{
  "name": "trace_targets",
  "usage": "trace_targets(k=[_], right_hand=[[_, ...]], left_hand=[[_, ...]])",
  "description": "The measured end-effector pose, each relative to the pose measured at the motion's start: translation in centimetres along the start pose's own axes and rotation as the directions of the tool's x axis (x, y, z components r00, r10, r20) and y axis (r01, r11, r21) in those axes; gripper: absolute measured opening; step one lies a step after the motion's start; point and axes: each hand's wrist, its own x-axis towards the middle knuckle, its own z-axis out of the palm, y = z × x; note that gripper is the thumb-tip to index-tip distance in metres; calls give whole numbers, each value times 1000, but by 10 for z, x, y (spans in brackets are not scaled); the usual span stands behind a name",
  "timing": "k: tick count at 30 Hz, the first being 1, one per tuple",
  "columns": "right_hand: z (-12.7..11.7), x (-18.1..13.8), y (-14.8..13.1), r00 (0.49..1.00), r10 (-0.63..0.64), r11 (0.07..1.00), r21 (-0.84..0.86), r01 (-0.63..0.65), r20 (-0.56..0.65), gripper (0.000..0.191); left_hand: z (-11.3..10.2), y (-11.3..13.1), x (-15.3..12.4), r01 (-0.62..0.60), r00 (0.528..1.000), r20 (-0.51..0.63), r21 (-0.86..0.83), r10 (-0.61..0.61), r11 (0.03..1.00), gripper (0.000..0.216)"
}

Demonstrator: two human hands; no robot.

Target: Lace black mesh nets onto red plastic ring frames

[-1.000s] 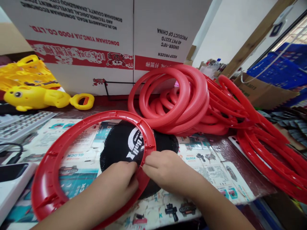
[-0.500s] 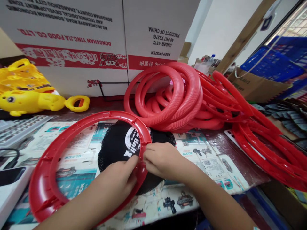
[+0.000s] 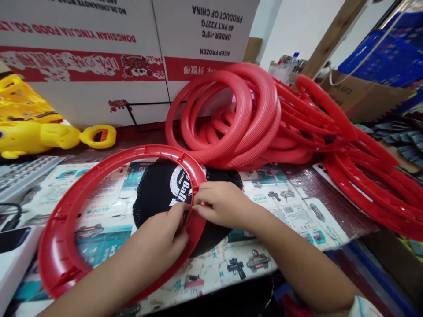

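A glossy red plastic ring (image 3: 61,233), with small ribs and tabs along its channel, is tilted over the table in front of me. My left hand (image 3: 167,233) is closed on its right side, thumb and fingers pinching the rim. Right beside it, my right hand (image 3: 221,204) is also closed, its fingertips pressed together on the same stretch of rim. Whether a small part sits between those fingertips is hidden. Beneath the ring, partly covered by it and by my hands, lies a black mesh disc (image 3: 153,189) with white lettering.
Ribbed red rings (image 3: 243,132) are heaped behind the disc, with more glossy red rings (image 3: 366,176) at the right. A large white carton (image 3: 132,39) stands at the back. Yellow plastic toys (image 3: 59,135) and a white device (image 3: 20,259) are at the left.
The view has shifted a little, so the background sits higher and the carton further left. Both hands stay at the ring's right side, with only slight finger movement.
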Motion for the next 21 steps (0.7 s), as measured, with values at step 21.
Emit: trace_targets(k=[21], right_hand=[[-1, 4, -2, 998, 27, 999, 42, -29, 63, 13]], left_hand=[[0, -2, 1, -69, 998, 8, 20, 69, 997, 12]])
